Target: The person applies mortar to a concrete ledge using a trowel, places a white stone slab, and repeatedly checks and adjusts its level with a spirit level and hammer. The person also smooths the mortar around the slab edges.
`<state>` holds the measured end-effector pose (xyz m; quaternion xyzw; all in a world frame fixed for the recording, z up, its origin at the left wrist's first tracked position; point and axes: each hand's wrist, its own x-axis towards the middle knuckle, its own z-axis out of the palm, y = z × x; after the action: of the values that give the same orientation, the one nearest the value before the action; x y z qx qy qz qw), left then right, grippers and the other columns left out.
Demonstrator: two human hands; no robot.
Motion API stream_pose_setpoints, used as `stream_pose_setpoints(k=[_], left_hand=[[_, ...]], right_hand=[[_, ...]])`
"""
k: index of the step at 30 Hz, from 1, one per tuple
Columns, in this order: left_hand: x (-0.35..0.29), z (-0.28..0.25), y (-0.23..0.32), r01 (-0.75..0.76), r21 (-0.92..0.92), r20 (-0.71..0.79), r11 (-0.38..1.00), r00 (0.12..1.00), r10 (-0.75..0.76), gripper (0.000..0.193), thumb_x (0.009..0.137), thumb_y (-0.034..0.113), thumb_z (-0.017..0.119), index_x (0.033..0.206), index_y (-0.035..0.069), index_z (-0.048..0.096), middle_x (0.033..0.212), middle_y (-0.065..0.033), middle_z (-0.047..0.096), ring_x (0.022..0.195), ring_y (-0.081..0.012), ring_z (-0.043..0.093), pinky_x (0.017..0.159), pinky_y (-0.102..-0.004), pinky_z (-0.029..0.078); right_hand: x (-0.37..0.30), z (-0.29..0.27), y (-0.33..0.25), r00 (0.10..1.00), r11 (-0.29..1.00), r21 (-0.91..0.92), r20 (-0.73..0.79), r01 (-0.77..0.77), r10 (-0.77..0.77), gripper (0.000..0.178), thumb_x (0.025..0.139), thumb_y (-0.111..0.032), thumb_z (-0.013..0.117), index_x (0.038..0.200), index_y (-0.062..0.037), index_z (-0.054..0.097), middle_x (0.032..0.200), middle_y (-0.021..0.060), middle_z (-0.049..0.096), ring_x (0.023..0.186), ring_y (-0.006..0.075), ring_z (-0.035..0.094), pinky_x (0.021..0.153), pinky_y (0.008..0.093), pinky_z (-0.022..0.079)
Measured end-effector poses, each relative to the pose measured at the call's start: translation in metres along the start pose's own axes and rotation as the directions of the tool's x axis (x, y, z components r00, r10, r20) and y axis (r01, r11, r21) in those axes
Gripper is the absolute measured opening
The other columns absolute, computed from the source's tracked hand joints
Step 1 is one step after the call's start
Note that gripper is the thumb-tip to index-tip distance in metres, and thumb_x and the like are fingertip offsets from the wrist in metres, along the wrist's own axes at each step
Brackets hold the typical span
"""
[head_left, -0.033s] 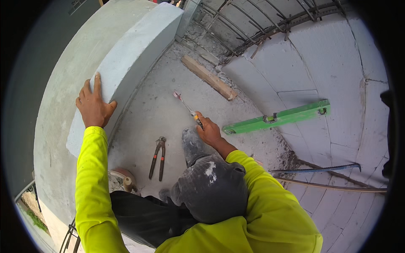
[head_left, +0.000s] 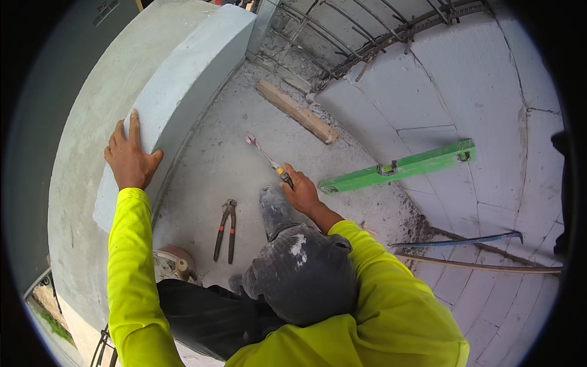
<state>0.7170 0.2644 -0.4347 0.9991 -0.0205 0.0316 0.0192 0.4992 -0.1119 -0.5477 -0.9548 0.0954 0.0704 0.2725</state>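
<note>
My left hand (head_left: 130, 153) lies on top of a long pale block (head_left: 174, 92), its fingers spread and the thumb over the inner edge. The block stands along the grey curved ledge (head_left: 76, 177) at the left. In my right hand (head_left: 302, 192) is a slim tool with a yellow and black handle (head_left: 283, 174); its thin metal shaft points up and left to a whitish, red-marked tip, whose exact kind I cannot make out. Pincers (head_left: 225, 229) with red bands on the handles lie on the dusty floor (head_left: 202, 165) between my arms.
A green spirit level (head_left: 422, 164) lies at the right, near pale blocks (head_left: 471, 79). Beyond it are a blue bar (head_left: 458, 241) and a wooden strip (head_left: 477, 267). A timber piece (head_left: 298, 113) and steel bars (head_left: 342, 37) lie farther off. A round container (head_left: 175, 260) stands beside my left leg.
</note>
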Motion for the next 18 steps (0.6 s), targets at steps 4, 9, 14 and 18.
stream_pose_setpoints(k=[4, 9, 14, 18], left_hand=[[0.000, 0.002, -0.002, -0.003, 0.052, 0.013, 0.999, 1.000, 0.002, 0.102, 0.068, 0.035, 0.082, 0.159, 0.027, 0.035, 0.157, -0.0185, 0.042, 0.142, -0.0382, 0.043, 0.119, -0.0581, 0.029], [0.001, 0.002, 0.000, 0.004, 0.061, 0.011, 0.998, 1.000, -0.004, 0.107, 0.066, 0.043, 0.086, 0.159, 0.026, 0.035, 0.158, -0.0182, 0.041, 0.143, -0.0388, 0.041, 0.119, -0.0584, 0.029], [-0.004, 0.000, -0.002, -0.012, 0.039, -0.001, 0.999, 1.000, 0.012, 0.106, 0.067, 0.049, 0.083, 0.158, 0.021, 0.037, 0.159, -0.0189, 0.038, 0.144, -0.0385, 0.038, 0.119, -0.0559, 0.028], [-0.010, -0.017, 0.002, -0.142, -0.149, -0.057, 0.979, 0.989, 0.135, 0.111, 0.070, 0.059, 0.079, 0.160, 0.014, 0.032, 0.160, -0.0213, 0.034, 0.146, -0.0400, 0.035, 0.121, -0.0585, 0.024]], right_hand=[[-0.058, -0.059, 0.021, 0.830, 0.795, 0.490, -0.224, -0.357, 0.510, 0.080, 0.085, -0.033, 0.082, 0.140, 0.0077, 0.041, 0.112, 0.0185, 0.058, 0.105, 0.0273, 0.058, 0.093, 0.0400, 0.049], [-0.063, -0.140, 0.079, 0.421, 0.714, 0.615, -0.580, -0.336, 0.698, 0.080, 0.083, -0.036, 0.086, 0.135, 0.0025, 0.039, 0.126, 0.0183, 0.049, 0.112, 0.0247, 0.052, 0.095, 0.0389, 0.048], [-0.019, -0.163, 0.063, 0.473, 0.704, 0.710, -0.618, -0.008, 0.629, 0.048, 0.083, -0.008, 0.077, 0.121, 0.0021, 0.050, 0.110, 0.0077, 0.057, 0.100, 0.0190, 0.057, 0.089, 0.0347, 0.049], [-0.020, -0.173, -0.015, 0.734, 0.719, 0.638, -0.624, 0.278, 0.270, 0.054, 0.079, -0.001, 0.075, 0.124, -0.0032, 0.045, 0.106, 0.0083, 0.054, 0.096, 0.0171, 0.055, 0.086, 0.0336, 0.049]])
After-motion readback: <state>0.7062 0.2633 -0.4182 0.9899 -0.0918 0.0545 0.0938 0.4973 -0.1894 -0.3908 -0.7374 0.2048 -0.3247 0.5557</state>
